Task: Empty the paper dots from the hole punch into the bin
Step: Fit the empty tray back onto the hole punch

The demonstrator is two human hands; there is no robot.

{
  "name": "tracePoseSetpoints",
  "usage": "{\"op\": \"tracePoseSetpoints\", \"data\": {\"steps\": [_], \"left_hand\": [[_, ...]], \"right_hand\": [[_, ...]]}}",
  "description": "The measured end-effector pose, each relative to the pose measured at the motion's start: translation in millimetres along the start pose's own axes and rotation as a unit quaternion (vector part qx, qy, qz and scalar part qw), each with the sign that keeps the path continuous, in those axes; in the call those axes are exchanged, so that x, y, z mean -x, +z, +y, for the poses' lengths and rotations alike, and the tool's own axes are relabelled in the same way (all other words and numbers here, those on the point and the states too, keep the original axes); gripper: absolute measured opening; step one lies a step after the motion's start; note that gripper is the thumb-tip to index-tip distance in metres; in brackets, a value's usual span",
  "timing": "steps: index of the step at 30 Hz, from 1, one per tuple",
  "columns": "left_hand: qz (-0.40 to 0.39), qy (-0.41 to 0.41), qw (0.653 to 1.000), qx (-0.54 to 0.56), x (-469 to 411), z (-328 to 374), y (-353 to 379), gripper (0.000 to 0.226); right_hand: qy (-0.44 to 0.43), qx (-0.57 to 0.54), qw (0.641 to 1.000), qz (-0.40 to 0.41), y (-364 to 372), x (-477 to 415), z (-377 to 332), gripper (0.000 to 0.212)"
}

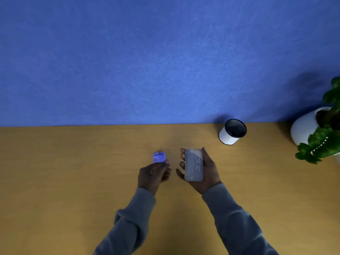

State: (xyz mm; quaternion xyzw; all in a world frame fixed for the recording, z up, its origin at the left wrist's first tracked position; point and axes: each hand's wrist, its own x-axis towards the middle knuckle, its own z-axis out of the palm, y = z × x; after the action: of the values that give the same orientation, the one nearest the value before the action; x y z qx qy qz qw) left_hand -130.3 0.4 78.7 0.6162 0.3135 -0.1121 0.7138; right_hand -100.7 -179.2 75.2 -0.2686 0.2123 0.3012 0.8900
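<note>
Grey sleeves (pixel 237 218) reach forward over a tan desk (pixel 64 172) backed by a blue wall (pixel 147 52). At the desk's far right stands a small white bin (pixel 232 132), open top, with a potted plant (pixel 320 129) beyond it; nothing lies between. Palm up, the right hand (pixel 200 168) grips a frosted grey tray (pixel 194 164). Beside it, the left hand (pixel 153 174) pinches the translucent blue hole punch (pixel 159 157), blurred.

translucent blue plastic hole punch (pixel 159 157) at the left hand's (pixel 153 174) fingertips; frosted, matt grey plastic tray (pixel 194 165) in the right hand (pixel 202 170). beneath both, a smooth wood-look table (pixel 73 181) (matt); beyond, a felt-like blue wall (pixel 147 61).
</note>
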Motion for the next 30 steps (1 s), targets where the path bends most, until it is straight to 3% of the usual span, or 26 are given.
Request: {"op": "tracePoseSetpoints", "data": {"steps": [3,5,9,12,18,30], "left_hand": [[0.091,0.048,0.978,-0.179,-31,-13,-4,0.009],[0.108,0.071,0.960,-0.249,-46,-21,-4,0.008],[0.119,0.065,0.919,-0.371,-70,-31,3,0.045],[0.108,0.041,0.880,-0.460,-79,-35,9,0.059],[0.119,-0.015,0.877,-0.466,-89,-37,12,0.061],[0.134,-0.020,0.860,-0.493,-89,-29,17,0.045]], "right_hand": [[0.012,-0.034,0.999,0.008,-11,-7,3,0.062],[0.015,-0.055,0.998,-0.001,-16,-10,6,0.061],[0.012,-0.040,0.999,-0.019,-19,-12,8,0.063],[0.010,-0.041,0.999,-0.026,-21,-13,9,0.064],[0.009,-0.047,0.998,-0.029,-29,-16,11,0.065],[0.007,-0.058,0.998,-0.038,-32,-12,13,0.065]]}}
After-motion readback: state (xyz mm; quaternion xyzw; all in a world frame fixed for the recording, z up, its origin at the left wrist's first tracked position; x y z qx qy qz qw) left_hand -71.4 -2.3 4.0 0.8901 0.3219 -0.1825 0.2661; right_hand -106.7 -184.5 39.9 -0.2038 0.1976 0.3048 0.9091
